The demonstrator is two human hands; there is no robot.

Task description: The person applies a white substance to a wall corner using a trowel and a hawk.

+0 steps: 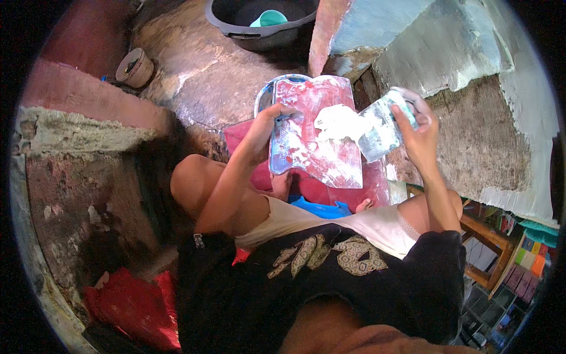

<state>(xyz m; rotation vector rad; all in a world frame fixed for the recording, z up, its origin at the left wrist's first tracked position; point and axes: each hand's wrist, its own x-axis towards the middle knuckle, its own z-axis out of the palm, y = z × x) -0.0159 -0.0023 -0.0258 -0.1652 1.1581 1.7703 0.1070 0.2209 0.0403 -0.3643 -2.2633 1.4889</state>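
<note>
My left hand (265, 127) grips the left edge of a red board (318, 88) smeared with white, its thumb on top. A thick lump of white paste (339, 122) lies on the board's right half. In my right hand (421, 127) is a flat, roughly rectangular spreader (380, 133), coated in white and pale green smears. Its lower left side meets the paste; whether it presses on the board is hard to tell. Behind the board, the rim of a round container (259, 97) shows, mostly hidden.
A large dark basin (253, 42) with a turquoise cup (272, 18) stands on the stained floor ahead. A small pail (135, 68) is at the far left. The wall (454, 65) on the right has patches of white plaster. Red cloth (132, 310) lies at the lower left.
</note>
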